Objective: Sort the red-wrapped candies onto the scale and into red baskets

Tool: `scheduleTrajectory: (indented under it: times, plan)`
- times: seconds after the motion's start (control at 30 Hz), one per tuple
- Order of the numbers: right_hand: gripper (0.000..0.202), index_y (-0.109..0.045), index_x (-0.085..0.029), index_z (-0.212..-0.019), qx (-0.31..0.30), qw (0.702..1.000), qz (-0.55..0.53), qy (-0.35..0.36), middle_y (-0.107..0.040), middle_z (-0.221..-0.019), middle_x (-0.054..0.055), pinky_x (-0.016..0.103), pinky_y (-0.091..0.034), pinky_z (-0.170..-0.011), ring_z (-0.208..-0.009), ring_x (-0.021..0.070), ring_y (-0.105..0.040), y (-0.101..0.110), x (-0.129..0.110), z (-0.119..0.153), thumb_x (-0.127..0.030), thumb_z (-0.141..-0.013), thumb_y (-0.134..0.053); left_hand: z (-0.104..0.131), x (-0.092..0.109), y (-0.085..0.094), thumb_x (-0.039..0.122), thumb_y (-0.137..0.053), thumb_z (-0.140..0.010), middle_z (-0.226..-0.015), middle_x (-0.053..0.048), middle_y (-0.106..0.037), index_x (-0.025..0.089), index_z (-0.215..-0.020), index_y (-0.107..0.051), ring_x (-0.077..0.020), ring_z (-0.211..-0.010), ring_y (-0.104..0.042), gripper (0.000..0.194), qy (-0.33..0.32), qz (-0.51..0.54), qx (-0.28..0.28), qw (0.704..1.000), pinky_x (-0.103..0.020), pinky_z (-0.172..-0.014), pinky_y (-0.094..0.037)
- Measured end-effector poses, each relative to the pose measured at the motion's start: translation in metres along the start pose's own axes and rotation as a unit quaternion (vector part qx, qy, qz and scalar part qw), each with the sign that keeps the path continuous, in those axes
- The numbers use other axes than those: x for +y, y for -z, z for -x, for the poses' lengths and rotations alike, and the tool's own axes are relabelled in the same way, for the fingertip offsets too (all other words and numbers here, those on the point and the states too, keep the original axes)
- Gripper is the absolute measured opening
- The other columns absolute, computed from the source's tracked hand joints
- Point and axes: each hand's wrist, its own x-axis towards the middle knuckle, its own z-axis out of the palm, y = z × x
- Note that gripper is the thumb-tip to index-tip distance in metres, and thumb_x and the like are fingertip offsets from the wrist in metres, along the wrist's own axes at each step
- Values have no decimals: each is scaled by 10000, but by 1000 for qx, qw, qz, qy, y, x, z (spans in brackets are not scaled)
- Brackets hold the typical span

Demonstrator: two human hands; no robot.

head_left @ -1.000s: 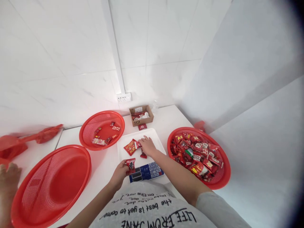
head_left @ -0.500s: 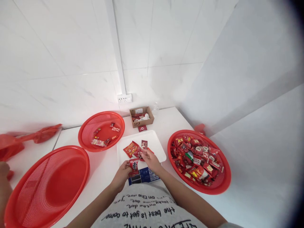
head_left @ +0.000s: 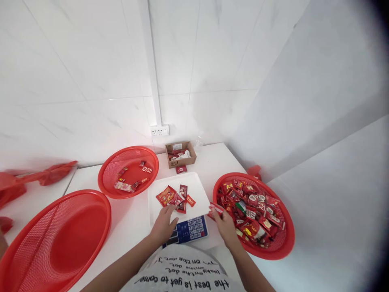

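A: Fingers first! Right hand (head_left: 226,227): thumb and fingers pinched tight on one end of a red packet (head_left: 216,207), the other end poking toward the tray (head_left: 190,180).

B: And the left?

A: Left hand (head_left: 164,225) loosely curled, thumb apart from the index finger, nothing in the gap that I can see. Fingertips at the near edge of the pile (head_left: 167,196), touching or just short of it; can't tell.

B: Where's that pinched packet exactly?

A: Between the tray's right corner and the right basket (head_left: 290,241), heaped with more wrappers. Whether it brushes either one, no telling.

B: How does it handle, you reckon?

A: Light, I'd judge, with a slick, crinkly skin that could slide in a lazy grip. The filling might crush, so pinch gently, across the middle or on the sealed end.

B: And the pile?

A: Overlapping on the tray! I'd take a raised edge; a flat grab could drag a neighbour along.

B: Further out?

A: Blue keypad (head_left: 196,232) on the near side, a carton (head_left: 184,163) behind with a sachet (head_left: 181,169) against its front, the back basket (head_left: 133,172) with a few sweets, the front basket (head_left: 73,227) nearer left, all on the white table (head_left: 214,153).
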Motion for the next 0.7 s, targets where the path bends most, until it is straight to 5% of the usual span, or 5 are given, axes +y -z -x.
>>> scheduleTrajectory:
  times: [0.1,0.2,0.33,0.5,0.7]
  plan:
    - [581,-528,-157,-1186,95,986,122,61,-555,-1222,129,434,-340,-1008,-1165,265,-479,27,21,-16,-545,-769,-414,-15,-2,8,254,-538,-774,-1450,-105,-290,208,-1307,-429,-305,-1342,-191,546,-84,-130,16,988,-489,-1066,-211]
    - [715,-397,-101,-1311,124,962,217,115,-376,-1379,164,463,-266,-1050,-1305,295,-285,35,49,-22,-538,-746,-414,-37,6,9,363,-601,-747,-1490,-79,-201,264,-1354,-362,-343,-1364,-69,660,-141,-211,-27,967,-546,-1074,-110]
    - [681,-447,-95,-1281,94,955,270,74,-352,-1390,177,482,-275,-1034,-1310,319,-270,27,79,-19,-539,-778,-332,-68,15,1,498,-568,-749,-1493,-67,-197,303,-1375,-313,-331,-1368,-49,703,-192,-255,-93,943,-564,-1068,4]
    - [648,-485,-118,-1252,76,953,285,72,-409,-1358,157,445,-308,-1021,-1284,285,-333,24,86,-19,-542,-798,-300,-84,6,-12,586,-481,-770,-1470,-86,-261,313,-1322,-405,-333,-1363,-88,620,-186,-273,-157,931,-602,-1038,30]
    - [637,-510,-109,-1217,63,956,279,68,-464,-1318,148,418,-328,-1011,-1248,270,-386,26,81,-18,-540,-806,-282,-72,-7,-19,547,-479,-790,-1441,-116,-316,295,-1293,-448,-344,-1336,-190,564,-145,-278,-98,945,-603,-1036,13]
